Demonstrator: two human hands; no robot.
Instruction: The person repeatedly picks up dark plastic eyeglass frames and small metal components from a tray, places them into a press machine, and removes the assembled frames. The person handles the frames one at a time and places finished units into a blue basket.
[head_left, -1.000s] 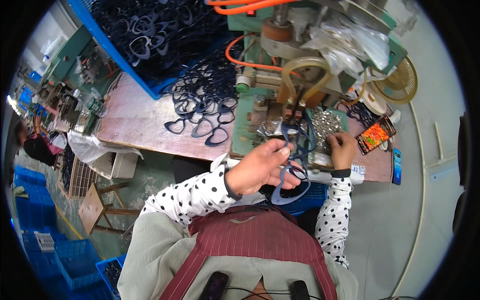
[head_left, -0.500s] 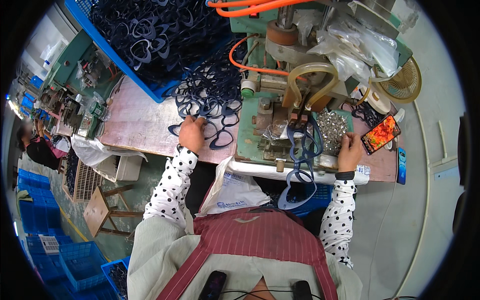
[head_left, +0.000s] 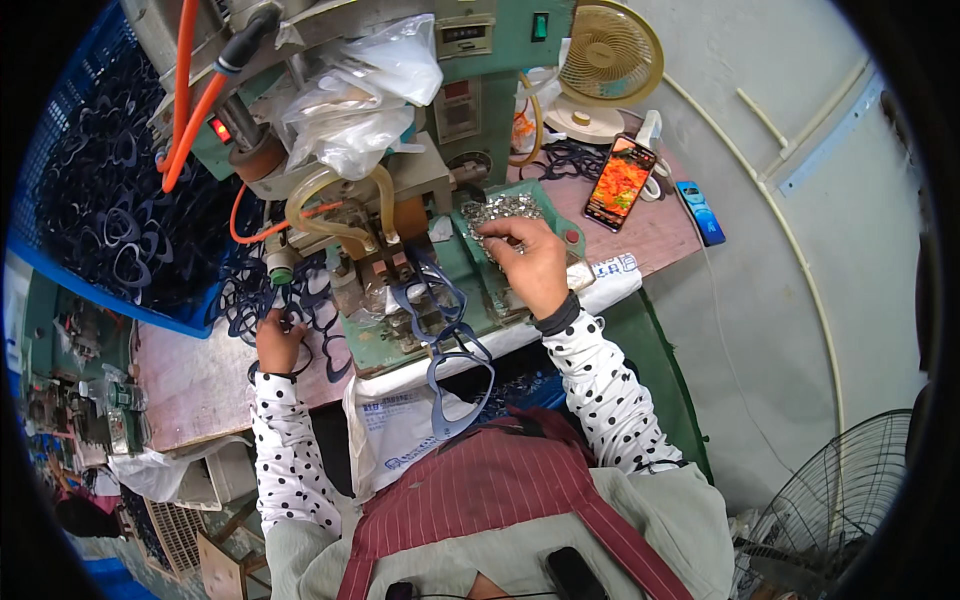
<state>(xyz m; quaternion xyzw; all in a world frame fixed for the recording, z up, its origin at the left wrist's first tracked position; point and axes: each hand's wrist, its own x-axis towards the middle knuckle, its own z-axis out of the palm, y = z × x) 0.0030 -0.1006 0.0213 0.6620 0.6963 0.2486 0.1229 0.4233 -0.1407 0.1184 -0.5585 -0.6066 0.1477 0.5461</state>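
Note:
My left hand (head_left: 278, 345) reaches to the edge of a loose heap of dark blue heart-shaped loops (head_left: 330, 355), its fingers curled on a loop there. My right hand (head_left: 535, 265) is over a pile of small shiny metal pieces (head_left: 500, 208) in a tray right of the press. Its thumb and forefinger come together at the pile; anything between them is too small to make out. Linked dark blue loops (head_left: 462, 362) hang from the jaws of the green press (head_left: 400, 345) towards my lap, with neither hand on them.
A blue crate (head_left: 178, 322) full of dark loops stands at the far left. Plastic bags (head_left: 370, 80) and orange hoses (head_left: 185, 100) hang on the press. To the right are a lit phone (head_left: 620, 185), a blue phone (head_left: 700, 213) and a small fan (head_left: 610, 50); a wire-guard fan (head_left: 830, 500) stands lower right.
The view has swung right, shifting the press and crate leftwards. My right hand has moved from beside the metal pieces to over them. My left hand stays among the loops.

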